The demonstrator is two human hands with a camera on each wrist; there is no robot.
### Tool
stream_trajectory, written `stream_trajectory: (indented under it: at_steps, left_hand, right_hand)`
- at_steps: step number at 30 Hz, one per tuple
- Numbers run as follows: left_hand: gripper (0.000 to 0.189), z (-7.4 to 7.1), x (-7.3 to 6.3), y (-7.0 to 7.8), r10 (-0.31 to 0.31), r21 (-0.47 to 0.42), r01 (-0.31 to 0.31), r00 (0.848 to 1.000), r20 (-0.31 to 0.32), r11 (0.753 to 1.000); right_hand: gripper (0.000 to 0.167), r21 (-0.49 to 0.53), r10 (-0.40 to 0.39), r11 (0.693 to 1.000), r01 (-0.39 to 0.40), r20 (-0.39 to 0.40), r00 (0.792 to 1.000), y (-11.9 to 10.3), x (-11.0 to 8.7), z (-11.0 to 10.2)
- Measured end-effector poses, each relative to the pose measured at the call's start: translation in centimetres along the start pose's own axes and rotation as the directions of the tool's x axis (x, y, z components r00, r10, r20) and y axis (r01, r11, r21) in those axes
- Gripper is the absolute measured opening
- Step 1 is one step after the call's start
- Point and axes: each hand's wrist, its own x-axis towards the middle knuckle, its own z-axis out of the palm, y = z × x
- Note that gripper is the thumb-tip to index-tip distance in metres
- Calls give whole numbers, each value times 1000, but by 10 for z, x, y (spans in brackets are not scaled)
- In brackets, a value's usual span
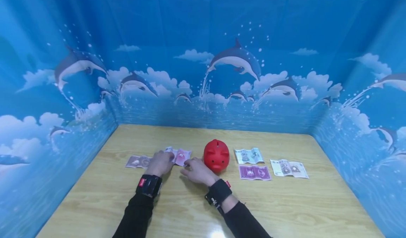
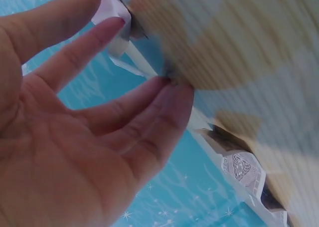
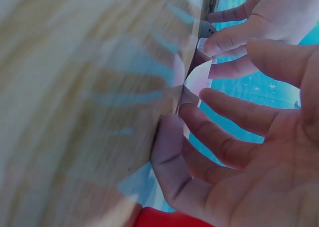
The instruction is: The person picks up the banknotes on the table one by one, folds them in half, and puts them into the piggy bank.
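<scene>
At the pink banknote (image 1: 182, 157) left of the table's middle, my left hand (image 1: 161, 163) has its thumb and index finger at the paper, their tips apart. The left wrist view shows the note's raised pale edge (image 2: 113, 10) beside those tips, with the other fingers bent toward the tabletop. My right hand (image 1: 199, 171) reaches in from the other side, fingertips low by the note's near end. Its thumb (image 3: 264, 52) stands away from the fingers. A red piggy bank (image 1: 216, 156) sits just beyond the right hand.
A brownish banknote (image 1: 137, 161) lies left of my left hand. Right of the piggy bank are a pale green banknote (image 1: 248, 156), a purple banknote (image 1: 254, 172) and a whitish creased banknote (image 1: 289, 168). A blue dolphin curtain (image 1: 203, 114) borders the wooden table (image 1: 285, 206).
</scene>
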Motion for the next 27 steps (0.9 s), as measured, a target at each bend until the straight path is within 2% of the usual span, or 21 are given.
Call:
stream_trajectory:
  at_steps: [4,8,11,14,17,20,22,24,27]
  left_hand:
    - [29,-1,1,0,14,2,-14,1000,-23,1000]
    - [15,-1,3,-1,18,-51,-22,997,-70,998]
    - [10,-1,5,0,-1,-105,-10,995,-97,994]
    - [21,-3,5,1,-47,-174,31,995,-91,984]
    - [37,-5,6,2,-70,-261,41,992,-103,964]
    - [51,-8,6,5,-71,-327,17,985,-154,945]
    - [57,-10,7,7,-68,-348,-1,980,-187,938]
    - [62,-12,7,9,-73,-366,-6,977,-202,930]
    - [68,-14,6,10,-77,-385,-7,976,-204,923]
  right_hand:
    - [35,30,11,999,-12,12,1000,1,0,-1]
    - [23,115,21,993,-22,8,1000,2,0,-1]
    - [21,164,7,986,-3,-25,1000,2,1,0]
    - [19,190,0,981,20,-107,994,2,1,0]
    - [16,213,16,976,40,-254,967,0,2,-2]
    - [12,212,31,975,61,-405,914,-3,3,-5]
    - [10,210,45,976,61,-464,885,-6,3,-7]
    - [8,219,61,974,53,-484,873,-7,2,-8]
    - [7,231,77,972,41,-479,874,-7,2,-8]
